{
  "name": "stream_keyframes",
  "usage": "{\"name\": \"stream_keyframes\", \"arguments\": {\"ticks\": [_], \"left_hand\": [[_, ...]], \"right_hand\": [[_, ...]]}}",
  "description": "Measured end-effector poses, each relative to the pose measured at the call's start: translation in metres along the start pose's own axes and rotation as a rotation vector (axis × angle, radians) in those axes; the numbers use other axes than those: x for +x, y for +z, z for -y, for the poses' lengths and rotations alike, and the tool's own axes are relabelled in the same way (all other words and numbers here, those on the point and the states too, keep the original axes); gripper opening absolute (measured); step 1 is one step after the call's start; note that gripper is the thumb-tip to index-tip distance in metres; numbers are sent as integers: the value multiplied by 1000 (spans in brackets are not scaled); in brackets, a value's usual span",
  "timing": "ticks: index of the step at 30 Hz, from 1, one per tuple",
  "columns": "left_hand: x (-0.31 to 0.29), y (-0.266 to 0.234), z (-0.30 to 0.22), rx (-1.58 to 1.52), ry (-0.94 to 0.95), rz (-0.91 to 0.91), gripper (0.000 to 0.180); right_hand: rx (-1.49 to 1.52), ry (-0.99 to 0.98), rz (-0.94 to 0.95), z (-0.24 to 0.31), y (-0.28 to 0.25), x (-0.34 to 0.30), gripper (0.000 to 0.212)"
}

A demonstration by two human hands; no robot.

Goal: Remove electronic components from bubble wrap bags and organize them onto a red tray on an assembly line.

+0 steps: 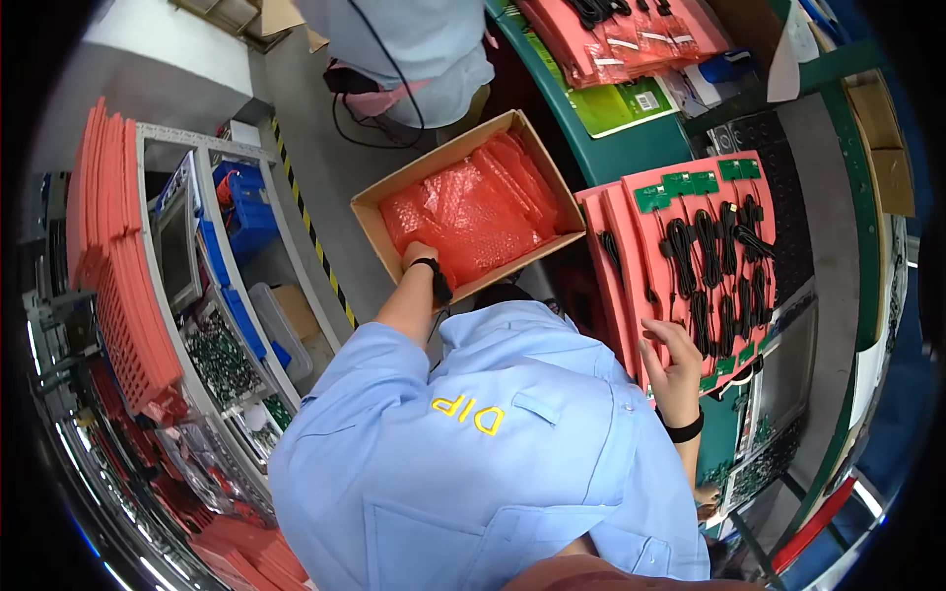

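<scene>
A cardboard box (370, 219) stands tilted in view ahead of me, filled with red bubble-wrap bags (483, 212). My left hand (418, 254) reaches over the near left wall of the box, its fingers curled at the edge of a bag and partly hidden. To the right, my right hand (676, 369) hovers by the near edge of a pink foam sheet (655, 231), fingers apart and nothing in them. Coiled black cables (706, 246) joined to small green circuit boards (678, 184) lie in rows on that sheet.
A green workbench (631, 158) runs along the right, with more pink foam (562, 39) and cables at its far end. Another person (404, 49) in light blue is beyond the box. A metal rack (148, 207) with pink foam sheets and blue bins (251, 212) stands left.
</scene>
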State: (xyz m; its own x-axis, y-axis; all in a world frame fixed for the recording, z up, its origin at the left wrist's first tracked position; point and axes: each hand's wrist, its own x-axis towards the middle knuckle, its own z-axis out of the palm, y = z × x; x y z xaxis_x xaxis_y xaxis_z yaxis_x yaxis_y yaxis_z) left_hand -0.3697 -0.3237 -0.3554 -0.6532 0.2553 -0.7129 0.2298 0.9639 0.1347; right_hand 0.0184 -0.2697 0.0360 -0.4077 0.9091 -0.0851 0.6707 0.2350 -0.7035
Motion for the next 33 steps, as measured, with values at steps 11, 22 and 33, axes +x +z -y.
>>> {"name": "stream_keyframes", "arguments": {"ticks": [11, 22, 33], "left_hand": [[-63, -110, -39, 139, 765, -145, 12], [-164, -85, -50, -1218, 670, -483, 10], [-250, -21, -54, -534, 890, -605, 21]], "right_hand": [[55, 201, -183, -60, -27, 39, 25], [-411, -59, -311, -141, -19, 98, 28], [-362, -155, -318, -189, -31, 76, 21]]}}
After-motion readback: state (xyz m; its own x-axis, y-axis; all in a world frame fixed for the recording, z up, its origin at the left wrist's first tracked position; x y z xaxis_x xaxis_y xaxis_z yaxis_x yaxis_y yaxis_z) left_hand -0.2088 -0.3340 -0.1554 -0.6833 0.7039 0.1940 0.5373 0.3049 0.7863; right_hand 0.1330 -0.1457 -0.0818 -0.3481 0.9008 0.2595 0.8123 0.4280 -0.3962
